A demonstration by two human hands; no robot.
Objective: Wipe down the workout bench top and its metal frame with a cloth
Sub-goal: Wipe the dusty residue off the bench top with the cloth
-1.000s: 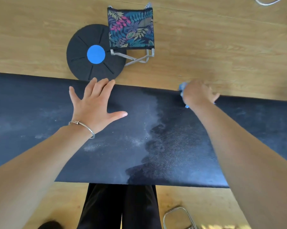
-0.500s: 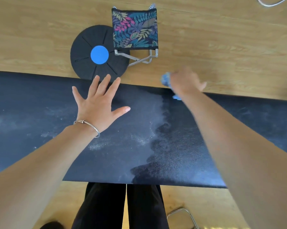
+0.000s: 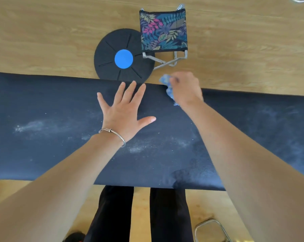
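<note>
A long black padded bench top (image 3: 48, 147) runs across the view, dusted with white powder on its left and middle parts. My left hand (image 3: 125, 112) lies flat on the pad with fingers spread, a metal bangle at the wrist. My right hand (image 3: 186, 88) grips a crumpled blue cloth (image 3: 168, 88) at the bench's far edge, just right of the left hand's fingertips. The cloth sticks out to the left of the fist. A curved metal tube (image 3: 212, 227) shows on the floor below the near edge.
On the wooden floor beyond the bench sit a round black balance board (image 3: 109, 49) with a blue centre and a small folding stool (image 3: 163, 30) with leaf-print fabric. My dark-trousered legs (image 3: 140, 213) stand against the bench's near edge.
My right hand with the cloth has swept left along the far edge, toward my left hand. The view has shifted, so the bench's left end now shows.
</note>
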